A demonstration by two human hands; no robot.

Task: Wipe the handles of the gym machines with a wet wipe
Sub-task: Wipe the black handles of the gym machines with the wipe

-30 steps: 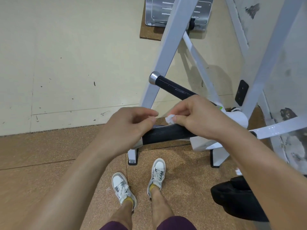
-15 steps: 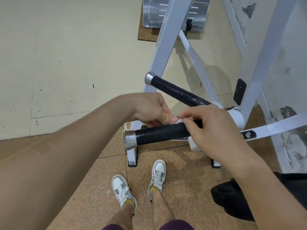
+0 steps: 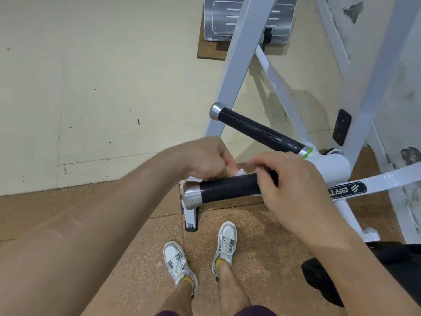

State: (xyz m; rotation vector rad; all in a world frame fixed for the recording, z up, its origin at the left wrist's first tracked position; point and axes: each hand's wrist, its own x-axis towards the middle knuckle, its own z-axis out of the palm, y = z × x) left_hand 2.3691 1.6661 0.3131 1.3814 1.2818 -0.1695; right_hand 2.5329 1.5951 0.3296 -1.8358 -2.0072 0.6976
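Observation:
A white gym machine has two black handles with silver end caps. The near handle (image 3: 227, 189) runs level in front of me. My right hand (image 3: 293, 190) curls over its right part. My left hand (image 3: 209, 158) is closed just behind the handle, pinching a small white wet wipe (image 3: 239, 172) that shows between both hands at the handle's top edge. The far handle (image 3: 257, 131) slants up to the left, untouched.
The white frame legs (image 3: 237, 71) rise behind the handles, with a metal footplate (image 3: 218, 19) on the floor beyond. A black padded part (image 3: 319, 279) sits low right. My feet in white sneakers (image 3: 224, 242) stand on brown cork flooring under the near handle.
My left hand moved off the near handle's end cap to behind the handle, uncovering the cap. My right hand slid down onto the grip. The wipe stayed between both hands.

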